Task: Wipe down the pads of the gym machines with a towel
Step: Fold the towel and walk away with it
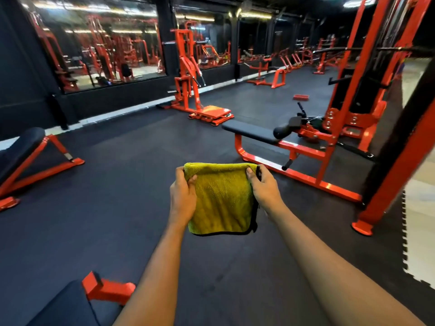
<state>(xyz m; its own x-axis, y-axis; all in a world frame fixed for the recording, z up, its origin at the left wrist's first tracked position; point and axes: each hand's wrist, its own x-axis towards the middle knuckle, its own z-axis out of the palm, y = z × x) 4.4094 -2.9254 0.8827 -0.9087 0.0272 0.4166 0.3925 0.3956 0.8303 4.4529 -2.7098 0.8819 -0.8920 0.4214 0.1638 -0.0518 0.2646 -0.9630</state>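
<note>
1. the yellow towel (221,198) is hiding most fingers of the left hand (182,196) and right hand (264,189).
2. the padded seat (68,307) at lower left is running off the bottom edge.
3. the incline bench (21,147) is being cut by the left edge.
4. far machines (303,55) at upper right are blurring together.

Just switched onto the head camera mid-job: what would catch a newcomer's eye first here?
The yellow towel, dead centre, is held up folded, with the left hand and right hand each pinching a top corner. Behind it to the right stands a bright orange machine frame with a long black seat pad. A tilted black bench pad sits at the far left.
</note>
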